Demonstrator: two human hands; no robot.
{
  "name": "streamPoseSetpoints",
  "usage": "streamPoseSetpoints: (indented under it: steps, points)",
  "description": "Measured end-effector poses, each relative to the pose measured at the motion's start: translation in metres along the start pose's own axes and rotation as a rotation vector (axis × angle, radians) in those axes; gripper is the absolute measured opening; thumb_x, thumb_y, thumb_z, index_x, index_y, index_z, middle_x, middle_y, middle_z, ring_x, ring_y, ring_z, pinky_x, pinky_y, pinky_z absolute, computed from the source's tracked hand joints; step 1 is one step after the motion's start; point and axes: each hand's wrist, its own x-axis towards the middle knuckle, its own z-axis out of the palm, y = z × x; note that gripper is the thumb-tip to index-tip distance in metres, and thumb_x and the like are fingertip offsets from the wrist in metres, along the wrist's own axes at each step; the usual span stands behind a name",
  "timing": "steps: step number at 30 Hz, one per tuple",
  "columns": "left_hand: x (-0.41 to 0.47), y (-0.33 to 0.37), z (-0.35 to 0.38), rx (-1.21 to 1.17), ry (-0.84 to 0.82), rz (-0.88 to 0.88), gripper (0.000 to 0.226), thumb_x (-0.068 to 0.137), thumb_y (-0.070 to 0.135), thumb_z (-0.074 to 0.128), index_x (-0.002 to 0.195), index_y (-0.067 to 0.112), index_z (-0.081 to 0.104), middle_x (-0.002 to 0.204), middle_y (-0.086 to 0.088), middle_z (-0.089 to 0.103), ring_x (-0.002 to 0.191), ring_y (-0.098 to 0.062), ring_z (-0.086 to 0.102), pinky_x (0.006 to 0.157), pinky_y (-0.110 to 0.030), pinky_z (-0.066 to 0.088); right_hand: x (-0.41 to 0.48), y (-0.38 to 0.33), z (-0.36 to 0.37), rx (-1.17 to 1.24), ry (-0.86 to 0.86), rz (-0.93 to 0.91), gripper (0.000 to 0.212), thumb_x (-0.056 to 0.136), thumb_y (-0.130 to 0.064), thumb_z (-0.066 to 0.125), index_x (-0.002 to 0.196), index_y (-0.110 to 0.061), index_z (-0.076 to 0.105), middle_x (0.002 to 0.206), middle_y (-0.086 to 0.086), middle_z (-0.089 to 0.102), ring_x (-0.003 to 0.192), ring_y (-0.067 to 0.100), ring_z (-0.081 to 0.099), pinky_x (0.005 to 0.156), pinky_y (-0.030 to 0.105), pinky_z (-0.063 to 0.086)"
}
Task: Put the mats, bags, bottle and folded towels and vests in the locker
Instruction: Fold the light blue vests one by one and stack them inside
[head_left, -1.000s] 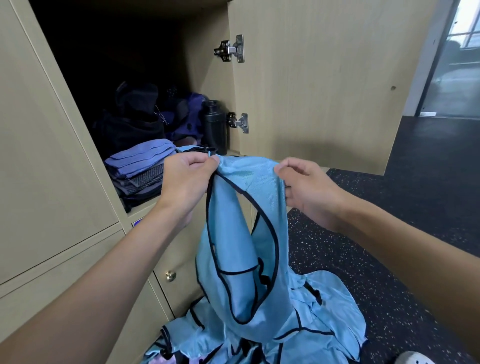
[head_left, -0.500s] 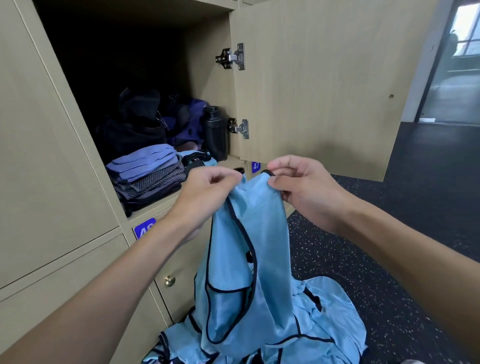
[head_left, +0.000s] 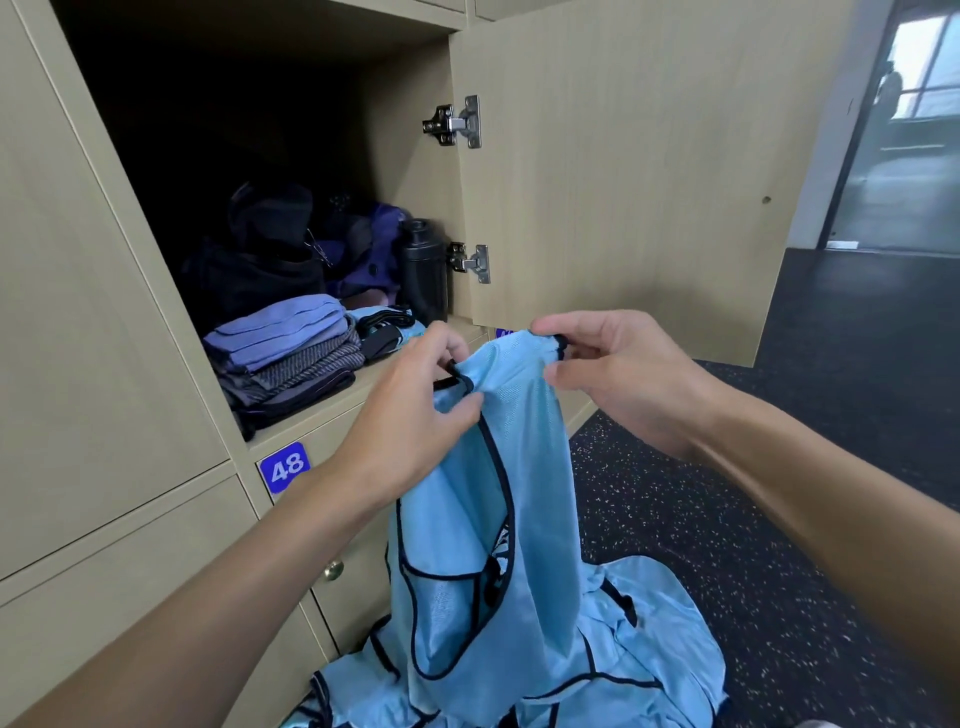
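Left hand (head_left: 410, 415) and right hand (head_left: 618, 374), each pinching a shoulder of the light-blue vest (head_left: 519, 467) hanging below them, have drawn closer together (fold likely starting), locker (head_left: 410, 171) just beyond, vest not yet stowed.

Both bare forearms enter from the lower corners and converge at centre. The left hand (head_left: 415, 410), its back toward the camera, pinches the dark-trimmed edge of a light-blue vest (head_left: 524, 467) between thumb and curled fingers. The right hand (head_left: 628, 374), level with it and near, pinches the vest's top edge, index finger above, thumb below.
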Motion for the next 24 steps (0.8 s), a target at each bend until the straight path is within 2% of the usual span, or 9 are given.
streamPoseSetpoints:
  steps: [3,5,8,11,13,15,17,21,24]
  points:
    - [0.001,-0.003,0.001,-0.071,0.034,0.006,0.025,0.088,0.006,0.065,0.099,0.024,0.052,0.095,0.009,0.059,0.084,-0.001,0.054,0.079,-0.016,0.045,-0.001,-0.001,-0.001,-0.291,0.04,-0.075,0.033,0.087,0.009,0.064,0.112,-0.013,0.069,0.09,0.004,0.071,0.076,0.007,0.062,0.069,0.008,0.046]
    - [0.002,-0.006,0.001,-0.127,0.027,-0.001,0.024,0.09,0.004,0.061,0.1,0.024,0.052,0.094,0.003,0.06,0.088,-0.012,0.058,0.086,-0.032,0.052,-0.002,0.001,-0.001,-0.436,0.088,-0.154,0.027,0.087,0.004,0.067,0.096,-0.02,0.073,0.081,-0.006,0.066,0.07,0.001,0.059,0.066,0.006,0.043]
    - [0.002,-0.005,0.001,-0.178,0.011,-0.003,0.024,0.092,0.0,0.057,0.095,0.023,0.053,0.088,0.0,0.059,0.083,-0.01,0.057,0.084,-0.035,0.052,-0.003,0.003,-0.001,-0.519,0.13,-0.231,0.022,0.089,0.001,0.064,0.087,-0.019,0.073,0.077,-0.016,0.062,0.062,-0.007,0.055,0.062,0.005,0.04]
    - [0.002,-0.002,0.002,-0.193,-0.031,-0.037,0.02,0.094,0.01,0.059,0.088,0.028,0.053,0.085,0.01,0.058,0.072,-0.006,0.053,0.07,-0.026,0.048,-0.005,0.0,0.0,-0.554,0.132,-0.266,0.019,0.093,-0.003,0.059,0.087,-0.016,0.071,0.078,-0.014,0.061,0.061,-0.005,0.052,0.062,0.007,0.039]
    - [0.0,0.002,0.004,-0.2,-0.112,-0.108,0.011,0.091,0.029,0.064,0.085,0.032,0.056,0.09,0.014,0.06,0.068,-0.001,0.05,0.062,-0.019,0.038,-0.006,-0.002,0.002,-0.566,0.114,-0.271,0.018,0.095,-0.007,0.054,0.088,-0.018,0.067,0.079,-0.014,0.059,0.061,-0.003,0.051,0.061,0.009,0.039]
    - [-0.002,0.004,0.008,-0.204,-0.18,-0.172,0.022,0.08,0.054,0.066,0.087,0.035,0.059,0.103,0.01,0.061,0.084,-0.002,0.057,0.071,-0.02,0.04,-0.007,-0.003,0.004,-0.576,0.103,-0.265,0.02,0.098,-0.012,0.05,0.087,-0.024,0.061,0.087,-0.013,0.057,0.065,0.0,0.05,0.064,0.013,0.039]
    - [-0.005,0.006,0.011,-0.217,-0.196,-0.178,0.039,0.069,0.07,0.061,0.091,0.037,0.062,0.109,0.014,0.062,0.106,-0.004,0.058,0.089,-0.024,0.044,-0.007,-0.005,0.006,-0.599,0.099,-0.271,0.021,0.099,-0.015,0.046,0.085,-0.029,0.053,0.094,-0.011,0.052,0.068,-0.001,0.048,0.066,0.014,0.037]
    - [-0.009,0.017,0.01,-0.233,-0.197,-0.124,0.051,0.064,0.067,0.068,0.104,0.037,0.061,0.111,0.021,0.065,0.113,0.003,0.056,0.086,-0.01,0.038,-0.009,-0.007,0.007,-0.598,0.107,-0.255,0.011,0.097,-0.013,0.048,0.091,-0.016,0.057,0.086,0.001,0.059,0.069,0.016,0.052,0.064,0.028,0.042]
    - [-0.011,0.023,0.013,-0.24,-0.152,-0.085,0.041,0.069,0.045,0.081,0.102,0.03,0.061,0.103,0.015,0.067,0.102,0.001,0.061,0.081,-0.006,0.04,-0.01,-0.006,0.007,-0.549,0.094,-0.266,0.011,0.097,-0.013,0.053,0.09,-0.016,0.061,0.078,0.006,0.064,0.066,0.018,0.053,0.064,0.032,0.045]
